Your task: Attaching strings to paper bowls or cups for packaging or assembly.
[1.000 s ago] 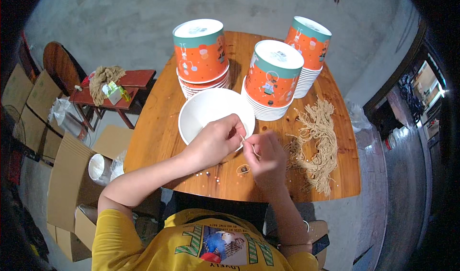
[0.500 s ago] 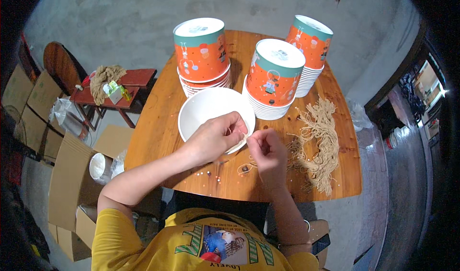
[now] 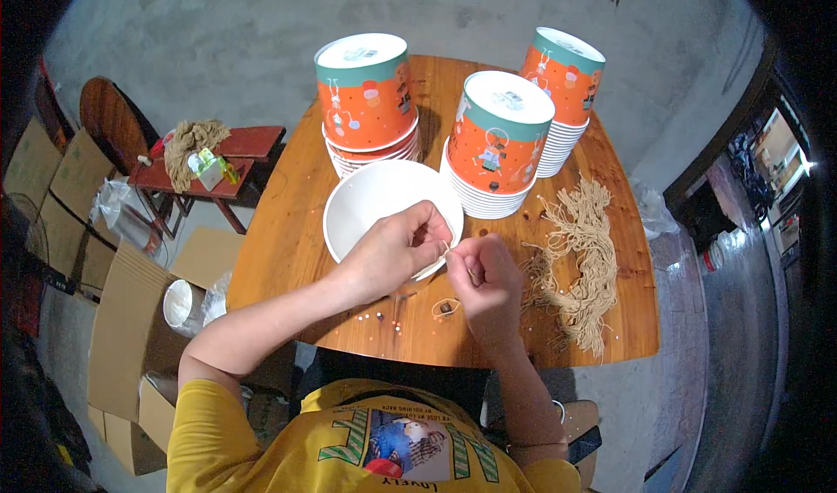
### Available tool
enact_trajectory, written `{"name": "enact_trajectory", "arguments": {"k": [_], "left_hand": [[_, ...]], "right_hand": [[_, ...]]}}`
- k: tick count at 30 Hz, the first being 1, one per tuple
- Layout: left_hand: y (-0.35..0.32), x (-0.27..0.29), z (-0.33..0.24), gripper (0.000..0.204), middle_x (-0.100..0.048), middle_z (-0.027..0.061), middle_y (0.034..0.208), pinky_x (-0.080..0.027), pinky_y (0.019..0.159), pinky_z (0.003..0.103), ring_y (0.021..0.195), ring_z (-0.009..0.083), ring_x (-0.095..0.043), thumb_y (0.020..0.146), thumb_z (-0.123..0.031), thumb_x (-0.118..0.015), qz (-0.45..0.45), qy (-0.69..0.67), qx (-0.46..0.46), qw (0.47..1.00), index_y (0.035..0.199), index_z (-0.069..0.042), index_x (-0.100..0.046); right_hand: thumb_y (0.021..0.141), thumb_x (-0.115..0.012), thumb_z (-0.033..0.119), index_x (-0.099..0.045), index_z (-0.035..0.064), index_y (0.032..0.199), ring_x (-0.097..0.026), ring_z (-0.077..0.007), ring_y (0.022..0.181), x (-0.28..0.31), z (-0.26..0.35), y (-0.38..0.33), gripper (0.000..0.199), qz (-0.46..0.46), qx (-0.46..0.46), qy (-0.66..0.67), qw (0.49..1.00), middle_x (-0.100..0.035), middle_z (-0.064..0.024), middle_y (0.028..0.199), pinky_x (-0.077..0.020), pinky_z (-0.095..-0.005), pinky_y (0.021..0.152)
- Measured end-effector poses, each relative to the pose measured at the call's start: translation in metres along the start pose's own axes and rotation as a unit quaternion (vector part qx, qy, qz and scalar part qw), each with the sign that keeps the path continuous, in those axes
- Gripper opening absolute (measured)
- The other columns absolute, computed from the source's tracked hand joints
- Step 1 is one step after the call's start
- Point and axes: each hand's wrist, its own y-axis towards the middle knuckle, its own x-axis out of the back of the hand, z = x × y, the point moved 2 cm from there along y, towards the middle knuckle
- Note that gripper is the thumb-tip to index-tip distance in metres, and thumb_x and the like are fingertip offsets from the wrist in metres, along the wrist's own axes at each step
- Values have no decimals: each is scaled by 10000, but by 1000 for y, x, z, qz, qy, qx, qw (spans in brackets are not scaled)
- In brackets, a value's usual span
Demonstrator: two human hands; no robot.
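Note:
A white paper bucket (image 3: 366, 198) lies tilted on the wooden table, its open mouth facing up toward me. At its near right rim my left hand (image 3: 403, 247) pinches a thin tan cord (image 3: 447, 247). My right hand (image 3: 485, 279) meets it there, thumb and fingertips closed on the same cord. Most of the cord is hidden by my fingers. Just below the hands, a small dark piece with a thin loop (image 3: 445, 308) rests on the tabletop. To the right of my right hand spreads a bundle of tan cords (image 3: 586, 271).
Stacks of upturned orange and green paper buckets stand behind: one left (image 3: 364, 92), one centre (image 3: 501, 140), one far right (image 3: 571, 74). Tiny beads (image 3: 380, 317) dot the near table edge (image 3: 349, 346). Left are open cardboard boxes (image 3: 131, 336) and a red bench (image 3: 253, 140).
My right hand has shifted slightly left and up, closer to my left fingertips. The bucket and my left hand have barely moved.

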Motion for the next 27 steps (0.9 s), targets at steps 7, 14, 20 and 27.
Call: {"name": "enact_trajectory", "arguments": {"k": [7,14,20,27], "left_hand": [[8,2,3,158,-533,-20,847,-434,759,197,814,57,-506,856,-16,-631,23,-134,20,990,972,-47,-528],[11,3,4,161,-552,9,844,-448,760,209,812,84,-538,836,25,-610,30,-178,35,983,968,-26,-534],[14,2,9,162,-575,9,820,-449,718,205,769,90,-547,851,-6,-636,38,-227,62,971,969,-39,-531],[14,3,7,173,-595,22,809,-455,699,210,745,100,-556,845,-41,-658,41,-222,91,970,962,-32,-530]], "right_hand": [[844,-636,24,-540,59,840,-421,-57,566,-6,-23,-4,103,-26,-49,120,991,-452,24,668,-353,-231,498],[857,-630,23,-537,58,843,-395,-33,553,-8,-21,-5,100,-20,-76,160,984,-448,44,651,-321,-212,483],[854,-638,20,-570,69,888,-412,-37,552,-7,-26,-6,90,-25,-70,149,986,-461,35,657,-342,-214,481],[781,-669,24,-620,117,1003,-581,-185,604,8,-8,-2,246,-44,156,-150,975,-531,-46,732,-461,-308,507]]}}
